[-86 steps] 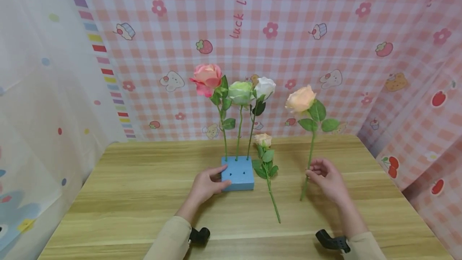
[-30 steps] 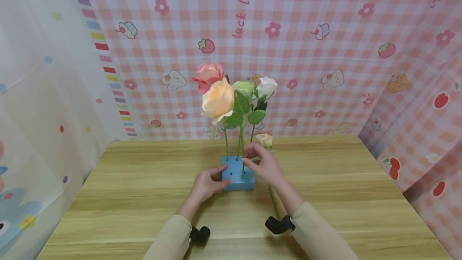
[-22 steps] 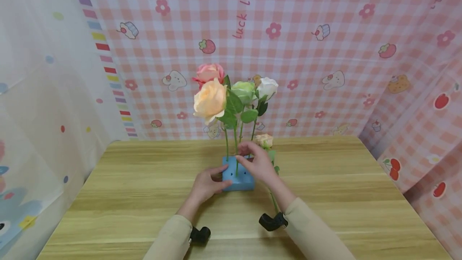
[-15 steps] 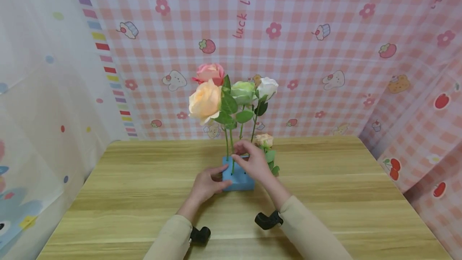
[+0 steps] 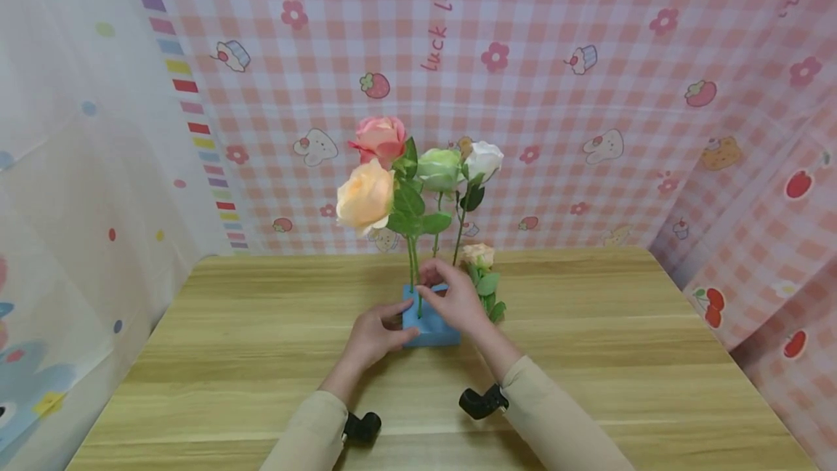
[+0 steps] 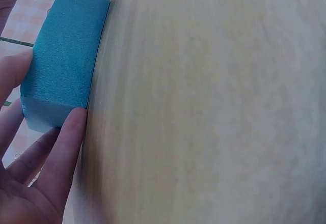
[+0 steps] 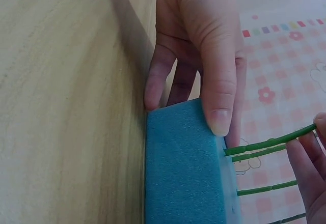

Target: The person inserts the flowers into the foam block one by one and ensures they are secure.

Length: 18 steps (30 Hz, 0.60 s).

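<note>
My left hand (image 5: pixel 371 339) grips the left side of a blue foam block (image 5: pixel 431 336) that lies on the table, thumb on top in the right wrist view. Between thumb and fingers, my right hand (image 5: pixel 454 299) pinches the green stem (image 7: pixel 275 141) of a large peach rose (image 5: pixel 366 197). That stem's lower end meets the block's top face near my left thumb. A pink rose (image 5: pixel 381 139), a green rose (image 5: pixel 439 170) and a white rose (image 5: pixel 484 162) stand upright in the block's back row. My right hand hides part of the block's top.
A smaller peach rose (image 5: pixel 479 256) lies on the wooden table (image 5: pixel 261 355) right of the block, its stem partly hidden by my right arm. Behind the table hangs a pink checked cloth (image 5: pixel 549 107). Black wrist mounts (image 5: pixel 484 402) sit at both cuffs.
My right hand has carried the large peach rose leftward from the table's right side to over the block, then lowered it until its stem end meets the top. My left hand has stayed put.
</note>
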Each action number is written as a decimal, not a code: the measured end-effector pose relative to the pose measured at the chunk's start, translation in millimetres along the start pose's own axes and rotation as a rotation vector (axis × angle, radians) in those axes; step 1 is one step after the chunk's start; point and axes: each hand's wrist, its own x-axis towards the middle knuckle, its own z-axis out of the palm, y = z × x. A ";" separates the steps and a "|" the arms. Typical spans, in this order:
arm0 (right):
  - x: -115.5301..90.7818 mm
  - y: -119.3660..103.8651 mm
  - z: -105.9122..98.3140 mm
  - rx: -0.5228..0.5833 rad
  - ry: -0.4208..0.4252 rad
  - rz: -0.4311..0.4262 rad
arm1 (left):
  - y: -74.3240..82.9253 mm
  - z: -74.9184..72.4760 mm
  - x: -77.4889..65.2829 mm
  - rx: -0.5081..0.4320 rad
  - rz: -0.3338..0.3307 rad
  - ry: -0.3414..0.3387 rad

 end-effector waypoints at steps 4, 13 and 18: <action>-1.2 2.1 1.1 -0.015 -0.012 -0.005 | -2.1 0.3 0.5 0.011 -0.003 0.006; -4.7 9.1 3.6 -0.017 -0.025 0.013 | -1.2 -0.6 -1.7 -0.007 -0.001 -0.006; -5.7 11.8 4.9 -0.013 -0.031 -0.006 | -1.2 -0.5 -1.1 0.003 0.001 -0.002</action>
